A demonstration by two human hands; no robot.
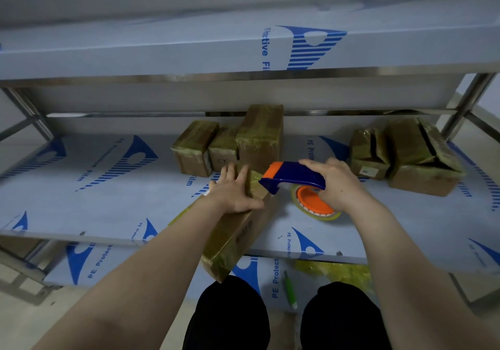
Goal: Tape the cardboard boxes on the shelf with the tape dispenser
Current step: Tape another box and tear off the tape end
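Note:
A long cardboard box [238,236] wrapped in yellowish tape lies on the middle shelf [108,195], its near end jutting past the shelf's front edge. My left hand [235,190] presses flat on the box's far end with straight fingers. My right hand [338,184] grips the blue and orange tape dispenser [292,176], whose front end meets the box top beside my left hand. The dispenser's tape roll [313,203] hangs below my right hand, close over the shelf.
Three taped boxes [230,141] stand at the shelf's back centre and more boxes [405,155] at the right, one with open flaps. An upper shelf [243,52] overhangs. On the lowest shelf lie a green pen [289,287] and crumpled yellow tape [338,271].

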